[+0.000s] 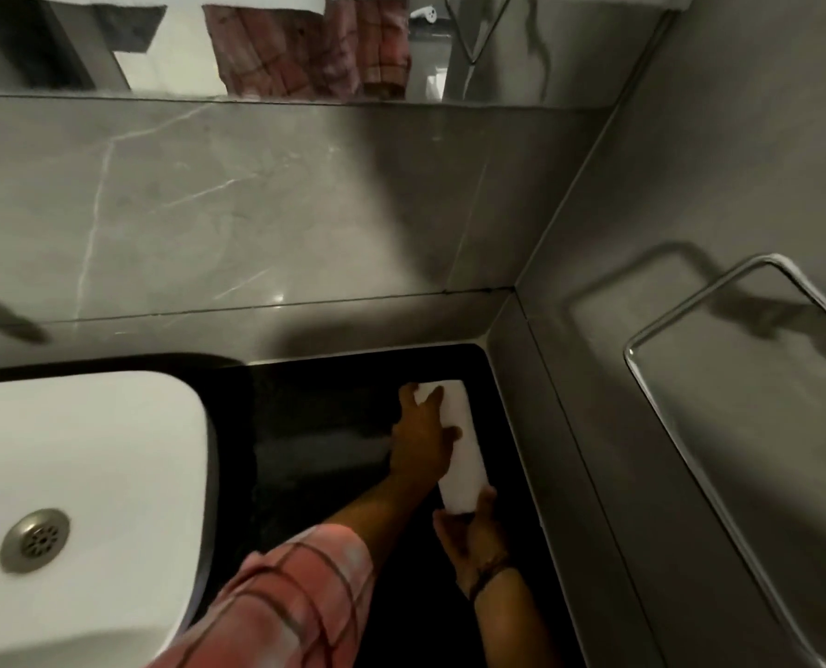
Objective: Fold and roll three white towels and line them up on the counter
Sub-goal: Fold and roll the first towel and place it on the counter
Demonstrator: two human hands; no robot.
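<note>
A single rolled white towel (459, 450) lies on the black counter (314, 426), close to the right wall, its long axis running from near to far. My left hand (423, 438) lies along the towel's left side with fingers spread over its far end. My right hand (471, 532) cups the towel's near end, fingers wrapped around it. No other towel is visible.
A white basin (88, 474) with a metal drain (35, 540) fills the left. Grey stone walls meet at the counter's back right corner. A chrome towel ring (719, 301) hangs on the right wall. A mirror strip (305, 41) runs along the top.
</note>
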